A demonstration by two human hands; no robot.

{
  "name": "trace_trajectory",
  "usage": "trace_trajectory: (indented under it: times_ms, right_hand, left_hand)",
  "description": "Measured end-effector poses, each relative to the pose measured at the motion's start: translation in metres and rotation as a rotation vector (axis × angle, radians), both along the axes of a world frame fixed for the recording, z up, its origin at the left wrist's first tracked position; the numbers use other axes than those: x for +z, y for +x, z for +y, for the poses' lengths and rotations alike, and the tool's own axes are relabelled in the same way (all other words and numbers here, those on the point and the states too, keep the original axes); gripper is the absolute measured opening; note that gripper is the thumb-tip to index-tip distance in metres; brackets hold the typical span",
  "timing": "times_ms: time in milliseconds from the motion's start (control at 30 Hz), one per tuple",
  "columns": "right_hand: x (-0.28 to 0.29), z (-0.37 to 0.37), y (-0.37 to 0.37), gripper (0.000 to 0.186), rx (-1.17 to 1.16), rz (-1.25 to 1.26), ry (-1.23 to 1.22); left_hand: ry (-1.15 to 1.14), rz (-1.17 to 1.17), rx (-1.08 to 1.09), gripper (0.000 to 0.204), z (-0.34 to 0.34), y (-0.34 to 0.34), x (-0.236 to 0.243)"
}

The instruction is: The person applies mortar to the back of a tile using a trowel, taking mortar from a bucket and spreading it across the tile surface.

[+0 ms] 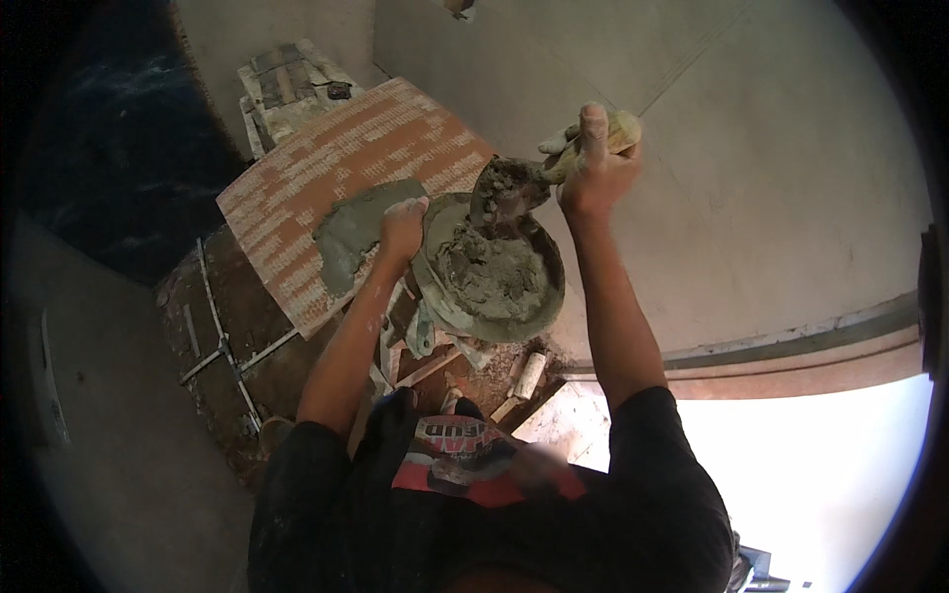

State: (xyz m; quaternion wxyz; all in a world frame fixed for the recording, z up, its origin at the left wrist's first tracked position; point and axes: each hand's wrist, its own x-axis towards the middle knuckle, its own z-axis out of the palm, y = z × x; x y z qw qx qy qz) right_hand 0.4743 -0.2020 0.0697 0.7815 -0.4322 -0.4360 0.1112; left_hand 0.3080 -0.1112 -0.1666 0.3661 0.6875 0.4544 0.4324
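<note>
My left hand [400, 229] is closed on the left rim of a round bowl [445, 311]. Wet grey mortar [494, 277] lies inside the bowl. My right hand [598, 173] grips a trowel by its pale handle [623, 130], thumb laid along it. The trowel's blade [506, 196], crusted with mortar, tilts down over the bowl's far edge. Left of the bowl, a large orange-brown tile [282, 203] shows a ridged surface with whitish streaks. A smooth grey mortar patch [354, 235] covers part of it, just behind my left hand.
A plain plastered wall [761, 198] rises at the right. Below the bowl are wood pieces [430, 368] and a pale roller-shaped object [531, 376]. White strips [219, 316] lie on brown ground at left. A wooden frame [287, 84] stands behind the tile.
</note>
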Motion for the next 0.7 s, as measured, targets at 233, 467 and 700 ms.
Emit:
trace_trajectory:
  times_ms: [233, 467, 700]
  right_hand:
    - [-0.064, 0.031, -0.007, 0.023, 0.256, 0.011, -0.326]
    - [-0.095, 0.004, -0.005, 0.015, 0.469, 0.069, -0.552]
    - [-0.055, -0.059, 0.027, 0.016, 0.811, 0.198, -0.239]
  left_hand:
    - [-0.119, -0.106, 0.053, 0.034, -0.015, 0.003, 0.022]
    - [-0.096, -0.136, -0.028, 0.036, -0.002, -0.006, 0.0]
    - [-0.106, -0.061, 0.012, 0.037, -0.003, 0.0, 0.01]
